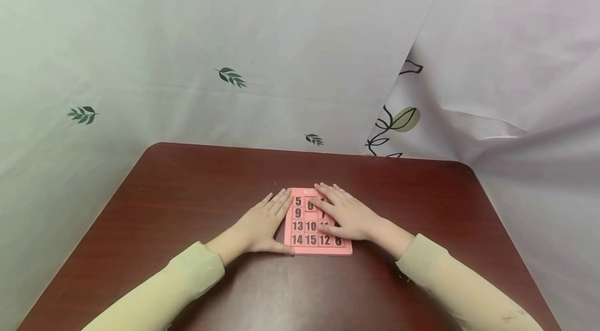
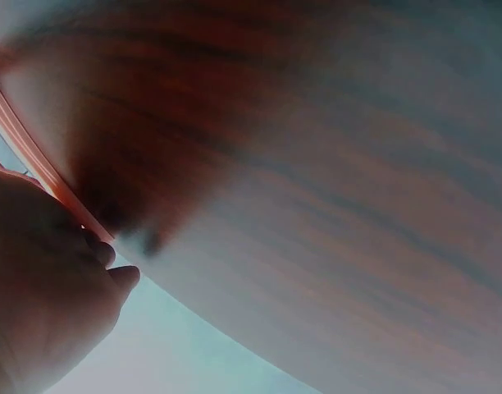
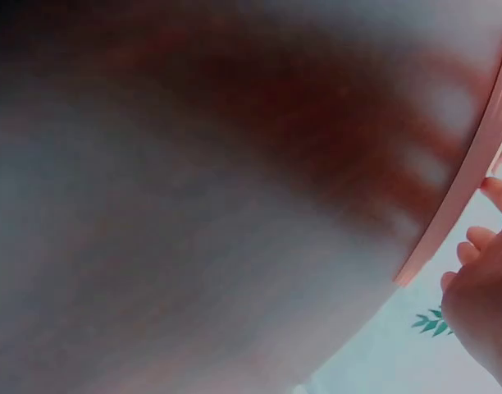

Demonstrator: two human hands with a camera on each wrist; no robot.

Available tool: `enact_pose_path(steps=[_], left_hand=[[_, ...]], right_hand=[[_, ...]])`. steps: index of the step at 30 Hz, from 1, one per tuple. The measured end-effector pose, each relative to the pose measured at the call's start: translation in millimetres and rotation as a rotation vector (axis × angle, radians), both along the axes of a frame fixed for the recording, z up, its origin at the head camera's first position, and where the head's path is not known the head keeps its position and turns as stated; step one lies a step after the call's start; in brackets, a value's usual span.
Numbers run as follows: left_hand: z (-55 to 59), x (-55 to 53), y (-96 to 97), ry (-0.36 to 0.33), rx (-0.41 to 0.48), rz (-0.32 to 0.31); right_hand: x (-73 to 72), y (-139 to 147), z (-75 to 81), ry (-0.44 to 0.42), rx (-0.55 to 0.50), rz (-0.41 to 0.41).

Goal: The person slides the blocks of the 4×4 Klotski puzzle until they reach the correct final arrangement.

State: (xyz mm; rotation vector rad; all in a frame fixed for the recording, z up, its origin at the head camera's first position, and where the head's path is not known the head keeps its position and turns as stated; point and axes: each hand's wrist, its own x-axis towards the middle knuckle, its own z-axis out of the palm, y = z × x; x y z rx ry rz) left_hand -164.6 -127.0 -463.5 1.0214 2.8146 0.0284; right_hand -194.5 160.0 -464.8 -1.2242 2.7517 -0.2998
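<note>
A pink sliding number puzzle (image 1: 304, 233) lies flat on the table, with black numbers on its square tiles. The 5, 9, 13, 10, 14, 15 and 12 read plainly, while other tiles are partly covered. My left hand (image 1: 261, 224) rests along the puzzle's left side, fingertips near its upper left corner and thumb at the lower left one. Over the right part of the tiles spreads my right hand (image 1: 352, 216), its fingers extended, the index tip at the 6 and the thumb at the 11. Both wrist views show the puzzle's side edge (image 2: 42, 160) beside the fingers.
The dark red-brown table (image 1: 290, 294) has rounded far corners. Pale cloth (image 1: 281, 23) with leaf prints hangs behind it, and a second cloth (image 1: 525, 75) falls in folds at the right. Light sleeves (image 1: 173, 279) cover both forearms.
</note>
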Motion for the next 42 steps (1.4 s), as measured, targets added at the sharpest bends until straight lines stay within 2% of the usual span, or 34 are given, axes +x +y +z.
enact_pose_path(steps=[7, 11, 25, 36, 42], left_hand=[[-2.4, -2.1, -0.1, 0.030, 0.004, -0.011], [-0.3, -0.8, 0.2, 0.024, 0.010, -0.011], [-0.5, -1.3, -0.2, 0.015, 0.016, -0.010], [-2.1, -1.3, 0.0, 0.019, 0.006, -0.012], [-2.8, -1.3, -0.4, 0.022, 0.008, -0.018]], right_hand=[[13.4, 2.3, 3.7, -0.010, -0.008, 0.015], [18.6, 2.5, 3.4, -0.032, 0.006, 0.009], [13.5, 10.1, 0.7, 0.006, -0.024, -0.004], [11.5, 33.3, -0.3, -0.013, -0.075, -0.092], [10.8, 29.7, -0.1, -0.009, -0.072, -0.075]])
